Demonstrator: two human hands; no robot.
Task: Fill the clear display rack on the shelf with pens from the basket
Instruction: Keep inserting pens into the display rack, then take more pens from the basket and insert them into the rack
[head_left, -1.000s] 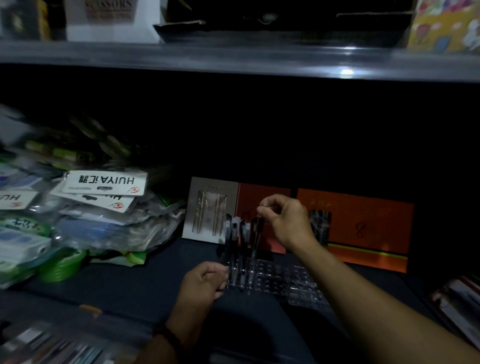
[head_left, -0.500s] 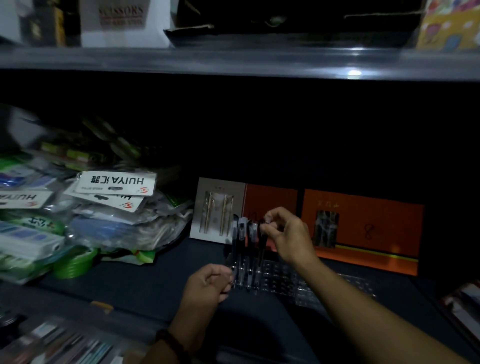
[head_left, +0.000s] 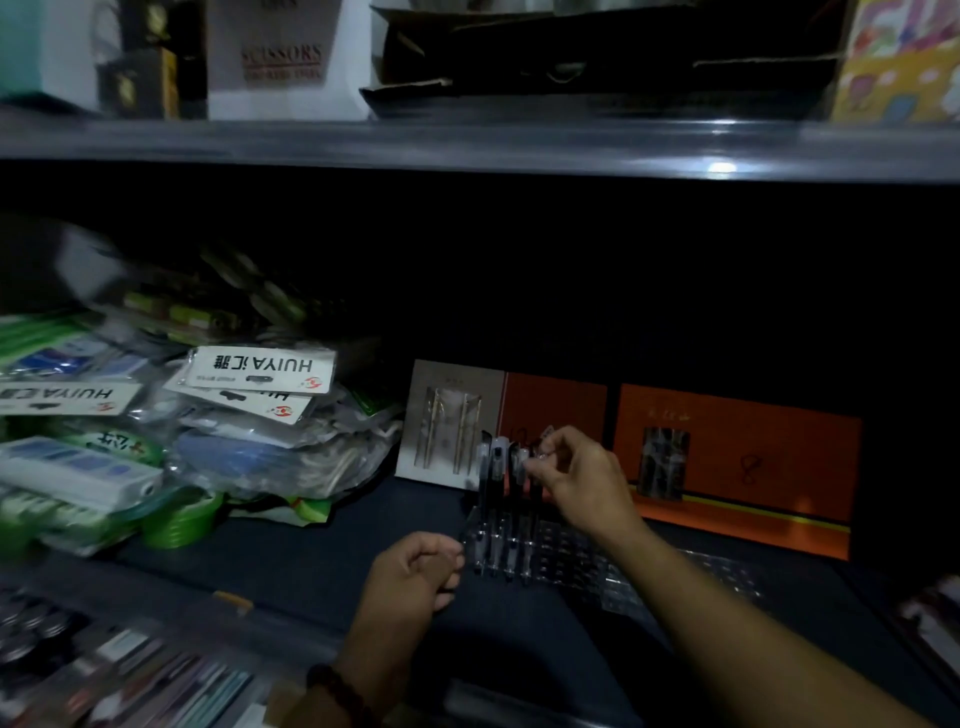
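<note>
Pretty dim in here. The clear rack (head_left: 571, 564) sits on the dark shelf (head_left: 311, 561), just in front of the orange boxes (head_left: 737, 457). A few pens (head_left: 497, 467) stand upright at its left end. The right hand (head_left: 587, 483) pinches the top of the rightmost pen (head_left: 528, 519), which stands in the rack. The left hand (head_left: 415, 577) is curled up right by the rack's left corner, can't tell if it's gripping anything. The basket (head_left: 130, 675) is a blur at bottom left.

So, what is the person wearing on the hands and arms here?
The left hand and right hand are bare, with no gloves, and no sleeves reach into view. A dark beaded bracelet circles the left wrist. No watch shows.
</note>
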